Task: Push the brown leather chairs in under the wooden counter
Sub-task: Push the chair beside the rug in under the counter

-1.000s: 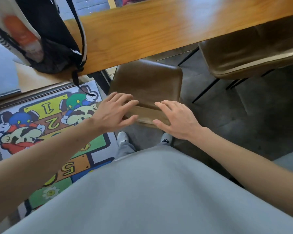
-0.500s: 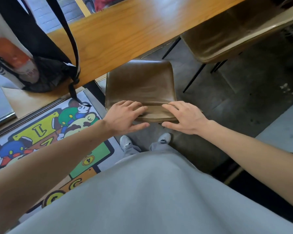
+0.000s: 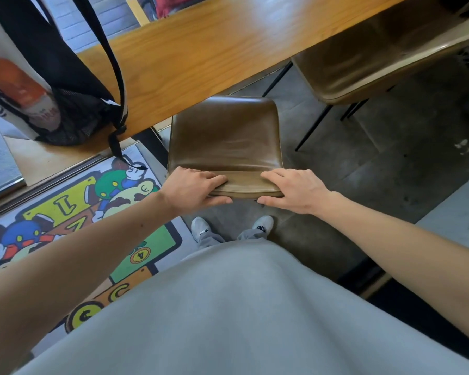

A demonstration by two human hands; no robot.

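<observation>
A brown leather chair (image 3: 225,136) stands right below me, its seat partly under the long wooden counter (image 3: 214,50). My left hand (image 3: 192,189) grips the left end of the chair's back rail, fingers over the top and thumb underneath. My right hand (image 3: 293,189) grips the right end of the same rail the same way. A second brown leather chair (image 3: 363,66) stands at the upper right, its seat part under the counter and its back edge sticking out toward the room.
A black and white backpack (image 3: 38,85) sits on the counter's left end, straps hanging over the edge. A colourful cartoon mat (image 3: 65,212) covers the floor at left. Dark concrete floor (image 3: 377,163) lies to the right. My white shoes (image 3: 201,228) stand behind the chair.
Both hands went from hovering over the back rail to gripping it. The view shifted, and more of the seat now shows in front of the counter edge.
</observation>
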